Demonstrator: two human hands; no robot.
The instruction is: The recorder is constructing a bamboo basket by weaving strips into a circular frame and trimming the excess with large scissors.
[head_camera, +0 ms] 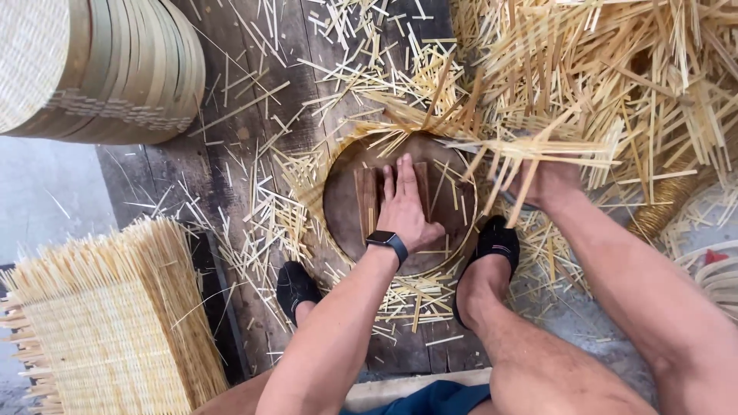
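Our left hand (403, 207) presses flat, fingers spread, on a small wooden block (370, 198) atop the round stump (344, 207) — holding nothing. Our right hand (547, 183) reaches into the bamboo strips (538, 150), far right; grip hidden — cannot tell.

2 hands (403, 207), 2 shoes (296, 288), 1 watch (387, 240).

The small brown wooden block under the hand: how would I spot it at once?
Find the round dark work surface in the middle of the plank floor, ringed by pale straw-like sticks. The left hand, with a black wristwatch, presses flat on the wooden block. It is the only dark, grooved piece among the light splints.
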